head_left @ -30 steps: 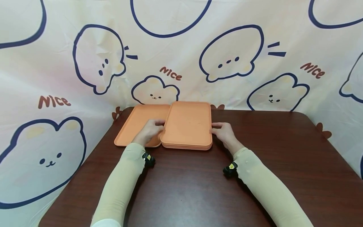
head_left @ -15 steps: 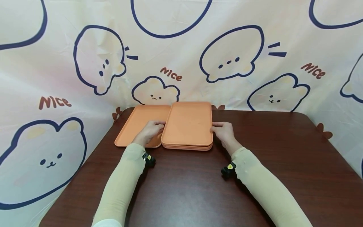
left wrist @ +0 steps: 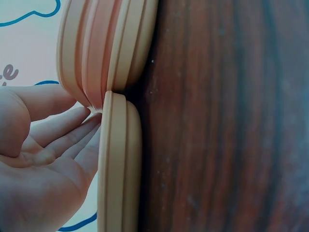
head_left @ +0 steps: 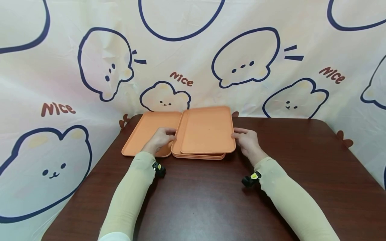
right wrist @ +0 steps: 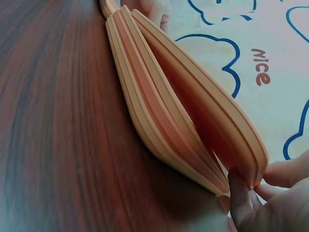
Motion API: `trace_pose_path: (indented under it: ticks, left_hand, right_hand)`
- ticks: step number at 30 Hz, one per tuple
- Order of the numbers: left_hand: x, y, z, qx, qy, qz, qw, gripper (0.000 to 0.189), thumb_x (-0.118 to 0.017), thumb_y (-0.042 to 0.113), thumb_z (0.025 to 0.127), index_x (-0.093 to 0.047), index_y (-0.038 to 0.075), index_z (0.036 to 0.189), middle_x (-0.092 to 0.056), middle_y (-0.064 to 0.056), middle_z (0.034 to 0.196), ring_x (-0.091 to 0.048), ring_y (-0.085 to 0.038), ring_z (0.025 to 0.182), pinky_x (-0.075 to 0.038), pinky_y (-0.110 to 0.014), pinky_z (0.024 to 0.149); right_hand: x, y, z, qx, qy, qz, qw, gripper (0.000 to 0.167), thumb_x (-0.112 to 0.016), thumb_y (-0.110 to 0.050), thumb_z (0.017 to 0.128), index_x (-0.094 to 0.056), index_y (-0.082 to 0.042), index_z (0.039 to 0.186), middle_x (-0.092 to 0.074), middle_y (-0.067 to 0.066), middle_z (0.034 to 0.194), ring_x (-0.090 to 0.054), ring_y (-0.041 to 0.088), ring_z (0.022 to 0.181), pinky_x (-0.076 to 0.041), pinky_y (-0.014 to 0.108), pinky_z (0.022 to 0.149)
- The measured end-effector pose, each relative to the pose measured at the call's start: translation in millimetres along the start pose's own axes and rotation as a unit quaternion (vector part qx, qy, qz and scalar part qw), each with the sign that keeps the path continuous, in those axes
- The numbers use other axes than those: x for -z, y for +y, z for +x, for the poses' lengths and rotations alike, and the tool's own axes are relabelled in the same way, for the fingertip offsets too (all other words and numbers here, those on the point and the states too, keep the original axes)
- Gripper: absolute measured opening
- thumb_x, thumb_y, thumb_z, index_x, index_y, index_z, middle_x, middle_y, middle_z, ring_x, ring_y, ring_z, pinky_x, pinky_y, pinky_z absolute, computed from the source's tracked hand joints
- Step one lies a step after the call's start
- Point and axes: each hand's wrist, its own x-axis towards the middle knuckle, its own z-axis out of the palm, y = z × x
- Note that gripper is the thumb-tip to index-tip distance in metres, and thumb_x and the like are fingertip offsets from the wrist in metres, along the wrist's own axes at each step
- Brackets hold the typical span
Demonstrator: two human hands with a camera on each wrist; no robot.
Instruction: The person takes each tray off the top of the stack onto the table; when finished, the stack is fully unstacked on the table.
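Several orange trays stand stacked on the table, the lower trays (right wrist: 145, 92) lying flat. The top tray (head_left: 208, 130) is tilted, its right side raised and shifted right over the stack; a wedge-shaped gap beneath it shows in the right wrist view. My right hand (head_left: 248, 140) pinches this tray's right edge, thumb (right wrist: 239, 193) on the near side. At the stack's left edge, my left hand (head_left: 159, 139) holds the rim between thumb and fingers (left wrist: 72, 137); the fingertips are partly hidden behind it. Another orange tray (head_left: 138, 140) lies flat on the left, under the left hand.
The dark brown wooden table (head_left: 193, 201) extends in front of the trays and to the right. A pale cloth (head_left: 247, 97) with bear drawings hangs right behind the table's back edge and along the sides. Each wrist carries a small black camera (head_left: 251, 180).
My right hand has moved right and lifted the top tray's right side, sliding it off the stack's alignment. The left hand and the left tray have stayed in place.
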Motion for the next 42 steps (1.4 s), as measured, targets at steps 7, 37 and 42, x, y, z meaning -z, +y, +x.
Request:
trace_pose_path:
  ticks: [7,37,42]
  left_hand:
    - [0.5,-0.1,0.7,0.003,0.003,0.013,0.9999,0.049,-0.06,0.004,0.107,-0.055,-0.002,0.155,-0.055,-0.022,0.16,-0.05,-0.037,0.15,-0.045,-0.05,0.124]
    - [3.2,1.1,3.3,0.016,0.001,0.01,0.9998,0.048,-0.059,0.006,0.106,-0.057,-0.002,0.154,-0.056,-0.021,0.159,-0.049,-0.035,0.15,-0.047,-0.05,0.122]
    - [3.2,1.4,4.2,0.013,0.0,0.013,0.9998,0.048,-0.06,0.006,0.106,-0.058,-0.001,0.153,-0.056,-0.021,0.159,-0.049,-0.035,0.149,-0.047,-0.049,0.12]
  right_hand:
    - [30.1,-2.1,-5.7,-0.022,0.018,0.016,0.9995,0.051,-0.064,-0.005,0.106,-0.058,-0.01,0.157,-0.052,0.013,0.165,-0.062,0.02,0.138,-0.06,0.026,0.101]
    - [182.0,2.7,-11.0,-0.072,0.086,-0.03,0.9932,0.065,-0.066,-0.013,0.107,-0.042,-0.016,0.167,-0.03,0.01,0.178,-0.059,0.013,0.131,-0.061,0.017,0.067]
    - [185.2,5.9,-7.5,-0.061,0.08,-0.072,0.9923,0.063,-0.065,-0.015,0.108,-0.042,-0.011,0.167,-0.032,0.013,0.177,-0.062,0.006,0.119,-0.06,0.014,0.07]
